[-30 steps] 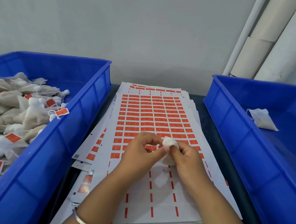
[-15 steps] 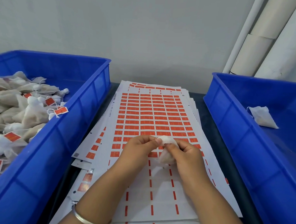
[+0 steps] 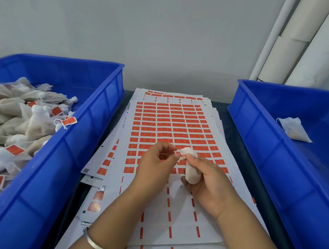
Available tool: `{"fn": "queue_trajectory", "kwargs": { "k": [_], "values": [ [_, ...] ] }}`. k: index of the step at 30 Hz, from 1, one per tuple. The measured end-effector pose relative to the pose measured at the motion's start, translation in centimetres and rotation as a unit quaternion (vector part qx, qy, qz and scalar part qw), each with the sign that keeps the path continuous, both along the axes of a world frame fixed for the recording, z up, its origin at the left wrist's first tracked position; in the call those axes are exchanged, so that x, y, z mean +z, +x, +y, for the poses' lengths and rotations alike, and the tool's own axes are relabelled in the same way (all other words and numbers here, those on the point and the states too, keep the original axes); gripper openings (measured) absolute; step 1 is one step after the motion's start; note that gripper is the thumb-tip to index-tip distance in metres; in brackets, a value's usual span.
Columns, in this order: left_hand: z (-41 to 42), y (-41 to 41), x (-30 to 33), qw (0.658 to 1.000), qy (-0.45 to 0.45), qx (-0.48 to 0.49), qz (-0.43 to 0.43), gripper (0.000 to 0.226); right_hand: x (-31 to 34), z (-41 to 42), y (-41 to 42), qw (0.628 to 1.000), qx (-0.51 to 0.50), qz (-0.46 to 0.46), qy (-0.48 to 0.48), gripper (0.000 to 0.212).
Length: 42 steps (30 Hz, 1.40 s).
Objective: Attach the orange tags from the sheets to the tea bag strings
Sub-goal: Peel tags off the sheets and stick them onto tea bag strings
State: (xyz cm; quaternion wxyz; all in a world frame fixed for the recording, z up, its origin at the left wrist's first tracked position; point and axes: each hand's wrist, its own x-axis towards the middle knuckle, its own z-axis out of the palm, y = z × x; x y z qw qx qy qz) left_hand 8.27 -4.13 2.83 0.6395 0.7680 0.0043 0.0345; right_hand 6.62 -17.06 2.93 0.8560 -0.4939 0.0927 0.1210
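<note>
A white tea bag [image 3: 192, 170] is gripped in my right hand [image 3: 208, 182] above the stack of tag sheets [image 3: 171, 128]. My left hand [image 3: 155, 162] pinches the thin white string [image 3: 178, 157] at the bag's gathered top, drawn a short way to the left. Rows of orange tags cover the top sheet's far part; its near part shows only short orange dashes. No tag is visible on this string.
A blue bin [image 3: 85, 138] on the left holds several tea bags with orange tags. On the right, another blue bin [image 3: 270, 150] contains one untagged tea bag [image 3: 294, 130]. White tubes [image 3: 291, 47] lean in the back right corner.
My hands have drawn slightly apart. The tea bag has turned more upright in my right hand, and my left fingers now pull its string out to the left.
</note>
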Motion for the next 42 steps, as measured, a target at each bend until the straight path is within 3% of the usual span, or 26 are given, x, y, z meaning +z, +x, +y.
{"fn": "queue_trajectory", "kwargs": {
  "k": [4, 8, 13, 16, 19, 26, 29, 34, 37, 40, 42],
  "values": [
    [0.3, -0.3, 0.3, 0.998, -0.028, -0.059, -0.005, 0.015, -0.3, 0.0, 0.0, 0.998, -0.02, -0.008, -0.059, 0.036],
    [0.2, -0.2, 0.3, 0.996, 0.036, -0.075, -0.027, 0.012, -0.1, 0.0, 0.1, 0.996, -0.024, -0.017, -0.088, 0.025],
    [0.7, 0.1, 0.3, 0.985, 0.154, -0.044, -0.063, 0.008, -0.1, 0.3, -0.1, 0.992, -0.027, -0.023, -0.12, 0.043],
    [0.8, 0.5, 0.1, 0.959, 0.262, -0.002, -0.108, 0.006, -0.4, 0.3, 0.1, 0.988, -0.02, -0.02, -0.15, 0.022],
    [1.0, 1.0, -0.4, 0.95, 0.284, 0.047, -0.116, 0.007, -0.7, 0.3, 0.2, 0.987, 0.008, -0.016, -0.161, 0.015],
    [2.2, 1.7, -0.1, 0.95, 0.255, 0.16, -0.089, 0.003, 0.3, -0.2, -0.3, 0.98, 0.124, -0.046, -0.148, 0.042],
    [2.0, 1.4, 0.1, 0.95, 0.251, 0.157, -0.097, 0.004, 0.8, -0.4, -0.7, 0.968, 0.175, -0.066, -0.166, 0.046],
    [1.7, 0.8, 1.2, 0.97, 0.193, 0.095, -0.116, 0.011, 1.4, -1.1, -0.9, 0.961, 0.225, -0.089, -0.133, 0.024],
    [1.5, 0.1, 1.7, 0.97, 0.181, 0.06, -0.15, 0.005, 1.4, -1.2, -0.8, 0.974, 0.186, -0.096, -0.082, 0.035],
    [1.2, -0.4, 2.5, 0.969, 0.179, 0.03, -0.165, 0.005, 1.7, -1.6, -0.8, 0.972, 0.154, -0.138, -0.108, 0.025],
    [1.3, -0.6, 3.4, 0.968, 0.185, 0.02, -0.169, 0.003, 2.1, -2.4, -0.9, 0.976, 0.144, -0.145, -0.072, 0.02]
  ]
}}
